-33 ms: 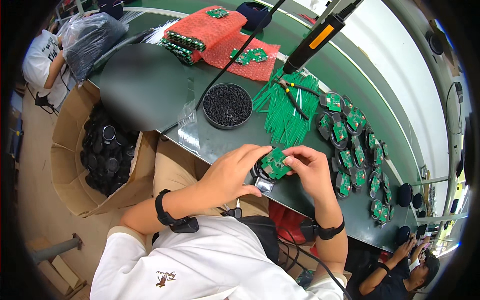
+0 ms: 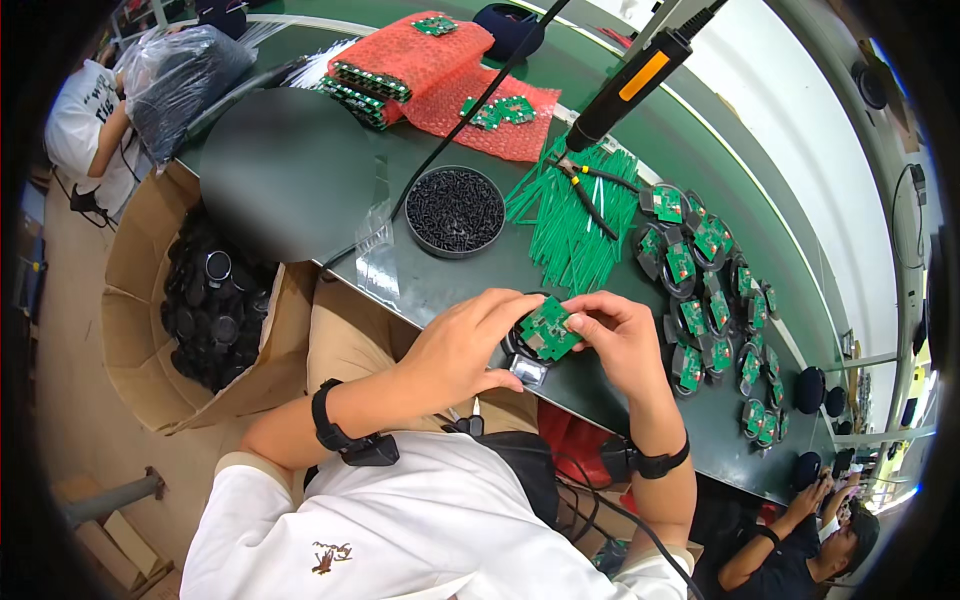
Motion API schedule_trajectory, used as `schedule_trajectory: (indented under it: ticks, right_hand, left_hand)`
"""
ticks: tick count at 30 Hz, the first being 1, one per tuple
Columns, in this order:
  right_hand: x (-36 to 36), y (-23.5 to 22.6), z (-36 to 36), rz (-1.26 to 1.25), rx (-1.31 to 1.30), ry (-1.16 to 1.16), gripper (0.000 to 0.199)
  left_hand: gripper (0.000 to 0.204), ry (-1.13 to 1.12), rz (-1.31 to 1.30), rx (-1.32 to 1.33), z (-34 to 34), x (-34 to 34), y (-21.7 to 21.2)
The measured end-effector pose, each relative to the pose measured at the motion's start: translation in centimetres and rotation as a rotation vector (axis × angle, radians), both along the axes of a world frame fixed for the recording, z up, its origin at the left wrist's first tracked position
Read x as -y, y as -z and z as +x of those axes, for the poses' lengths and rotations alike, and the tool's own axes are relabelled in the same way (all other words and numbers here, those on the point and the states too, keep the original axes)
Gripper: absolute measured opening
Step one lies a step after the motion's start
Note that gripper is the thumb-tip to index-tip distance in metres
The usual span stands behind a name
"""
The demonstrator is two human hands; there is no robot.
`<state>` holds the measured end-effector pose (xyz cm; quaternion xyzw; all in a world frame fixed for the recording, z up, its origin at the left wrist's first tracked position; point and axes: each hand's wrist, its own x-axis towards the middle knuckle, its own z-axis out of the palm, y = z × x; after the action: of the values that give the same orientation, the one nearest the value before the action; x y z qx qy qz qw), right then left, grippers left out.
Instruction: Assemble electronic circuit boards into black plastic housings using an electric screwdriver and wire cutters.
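At the table's front edge, my left hand [image 2: 470, 345] is closed around the side of a round black housing [image 2: 511, 345], which carries a small glossy rectangular part [image 2: 527, 371] on its near side. My right hand [image 2: 622, 338] pinches the right edge of a green circuit board [image 2: 548, 332] between thumb and fingers. The board lies tilted over the housing and hides most of its inside. Whether the board touches the housing's floor I cannot tell.
Behind my hands are a round tin of black screws [image 2: 455, 212], green strips [image 2: 575, 235] and pliers [image 2: 590, 200]. A black electric screwdriver [image 2: 630, 88] hangs above. Several housings with boards [image 2: 690, 320] stand right; a carton of black parts [image 2: 135, 330] stands left. Red bubble wrap [image 2: 420, 60] lies farther back.
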<state>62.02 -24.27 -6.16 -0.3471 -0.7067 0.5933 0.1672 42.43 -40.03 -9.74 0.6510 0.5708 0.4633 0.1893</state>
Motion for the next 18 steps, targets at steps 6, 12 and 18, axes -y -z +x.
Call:
schedule_trajectory:
  ticks: [6, 12, 18]
  right_hand:
    - [0.0, 0.1, -0.9, 0.295, 0.122, -0.097, 0.016]
    - [2.2, -0.9, -1.1, 0.741, 0.146, -0.087, 0.014]
    - [3.4, -1.8, 0.7, 0.846, 0.036, -0.285, 0.045]
  left_hand:
    - [0.083, 0.024, 0.02, -0.014, 0.0, 0.0, 0.7]
    - [0.062, 0.041, 0.126, -0.228, -0.1, 0.3, 1.0]
    - [0.05, -0.057, 0.164, -0.102, -0.2, -0.8, 0.9]
